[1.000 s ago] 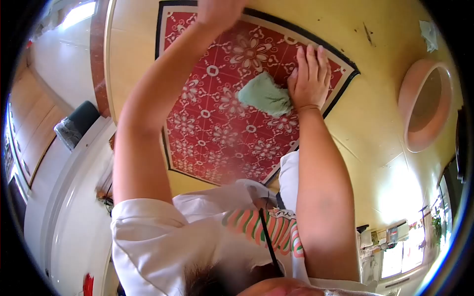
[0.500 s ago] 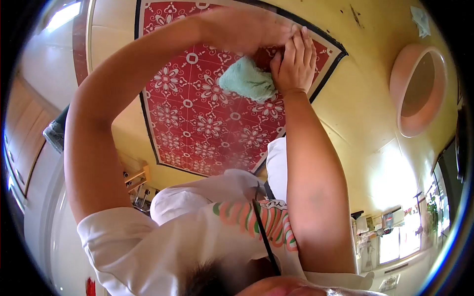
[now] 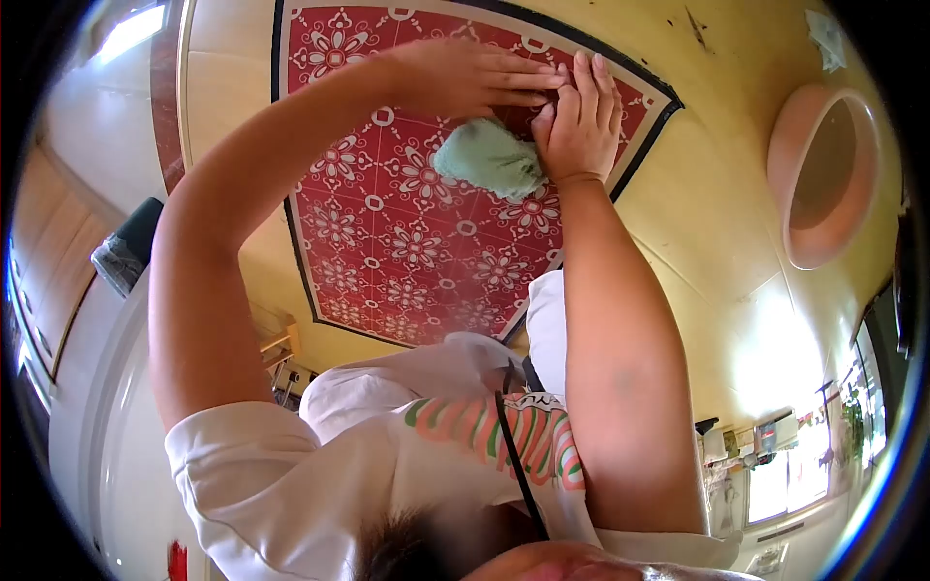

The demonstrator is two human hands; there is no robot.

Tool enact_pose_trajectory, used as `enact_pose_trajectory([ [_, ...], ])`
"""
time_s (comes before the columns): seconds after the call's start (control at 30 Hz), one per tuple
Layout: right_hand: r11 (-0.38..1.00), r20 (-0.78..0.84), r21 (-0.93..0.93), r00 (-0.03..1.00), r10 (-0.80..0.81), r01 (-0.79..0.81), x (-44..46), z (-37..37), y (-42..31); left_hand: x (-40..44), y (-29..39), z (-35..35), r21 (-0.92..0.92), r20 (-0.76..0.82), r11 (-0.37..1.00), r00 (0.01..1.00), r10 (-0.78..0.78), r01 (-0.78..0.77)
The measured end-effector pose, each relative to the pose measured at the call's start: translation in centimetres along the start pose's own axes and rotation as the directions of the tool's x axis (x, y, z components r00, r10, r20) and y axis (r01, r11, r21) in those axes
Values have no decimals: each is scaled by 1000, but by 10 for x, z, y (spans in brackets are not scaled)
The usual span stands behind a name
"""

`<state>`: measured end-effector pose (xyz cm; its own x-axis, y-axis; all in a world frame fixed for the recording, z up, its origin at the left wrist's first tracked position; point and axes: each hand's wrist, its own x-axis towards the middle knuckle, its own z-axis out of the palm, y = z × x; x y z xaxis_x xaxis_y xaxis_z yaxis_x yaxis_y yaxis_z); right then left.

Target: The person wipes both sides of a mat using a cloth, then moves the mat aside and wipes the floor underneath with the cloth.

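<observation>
A red floor mat (image 3: 417, 247) with white flower patterns and a black border lies below me. My left hand (image 3: 475, 80) reaches across it with fingers stretched out, their tips over the thumb side of my right hand. My right hand (image 3: 583, 126) is palm down on the mat near its far right corner, fingers extended. A crumpled pale green cloth (image 3: 487, 160) lies below my left hand and close beside my right wrist. Neither hand grips the cloth. Dark shade covers the mat between the hands, and I cannot make out details there.
A pink basin (image 3: 787, 184) is on the yellow floor (image 3: 678, 184) at the right. A white crumpled scrap (image 3: 825, 41) lies at the upper right. Wooden furniture (image 3: 279, 344) stands behind my left arm, and a dark object with plastic (image 3: 126, 247) is at the left.
My left hand was blurred by motion and is now sharper and lower, its fingers straight toward my right hand. The right hand has barely moved. The view has shifted slightly.
</observation>
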<state>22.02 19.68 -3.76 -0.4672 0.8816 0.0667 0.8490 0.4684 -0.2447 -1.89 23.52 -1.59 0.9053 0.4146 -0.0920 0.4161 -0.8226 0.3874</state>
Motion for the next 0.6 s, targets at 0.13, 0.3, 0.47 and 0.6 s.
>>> enact_pose_trajectory([
  [0.13, 1000, 4, 13, 1000, 18, -18, -2, 2, 0, 3, -57, -23, 31, -155, 984, 974, -167, 174],
  [0.3, 1000, 35, -20, 999, 21, -20, -3, 1, -2, 11, -73, -2, 235, 210, 761, 733, -647, 604],
  [0.47, 999, 51, -19, 998, 33, -32, -5, 5, 0, 36, -37, -6, -1, -98, 999, 995, -35, 35],
  [0.6, 999, 57, -35, 998, 17, -15, -1, -1, -1, 46, -61, -5, 309, -323, 712, 774, -545, 630],
])
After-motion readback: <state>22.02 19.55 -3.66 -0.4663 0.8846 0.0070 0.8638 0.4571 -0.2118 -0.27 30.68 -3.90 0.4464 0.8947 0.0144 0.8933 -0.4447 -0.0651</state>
